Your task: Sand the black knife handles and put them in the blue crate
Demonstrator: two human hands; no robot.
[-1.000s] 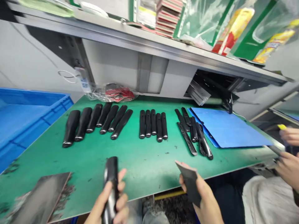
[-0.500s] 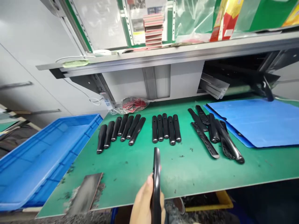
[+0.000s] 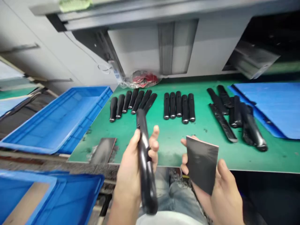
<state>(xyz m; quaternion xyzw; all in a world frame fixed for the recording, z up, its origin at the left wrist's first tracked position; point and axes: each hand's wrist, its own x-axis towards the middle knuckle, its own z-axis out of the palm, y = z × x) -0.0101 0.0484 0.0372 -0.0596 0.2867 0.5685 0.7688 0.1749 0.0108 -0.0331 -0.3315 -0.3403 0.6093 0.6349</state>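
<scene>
Left hand (image 3: 132, 170) is closing around a glossy black handle (image 3: 145, 162), the fingers (image 3: 154, 137) curling against its side while it is tilting up and away from the lap, at about 11 o'clock from the person's body. Right hand (image 3: 220, 200) is pinching a dark sanding pad (image 3: 202, 164) with a pinkish edge, the thumb (image 3: 221, 170) pressing on its front and the fingers (image 3: 184, 157) supporting it from behind, at about 1 o'clock. Neither hand is touching the other, and both are hovering just in front of the near edge of a green workbench (image 3: 171, 150), above the person's jeans (image 3: 168, 190). A row of seven black handles (image 3: 131, 101) is lying side by side at about 11 o'clock, partly hidden behind the held handle, with five shorter black handles (image 3: 178, 106) lying together at 12 o'clock. A looser heap of black handles (image 3: 235, 117) is sitting at about 2 o'clock, beside a blue folder (image 3: 264, 106) lying at 2 to 3 o'clock. A worn sanding sheet (image 3: 103, 151) is lying flat near the bench edge at 10 o'clock, a blue crate (image 3: 90, 107) is standing beyond it at 9 to 10 o'clock, and a plastic bag with red contents (image 3: 142, 79) is sitting against the back of the bench
</scene>
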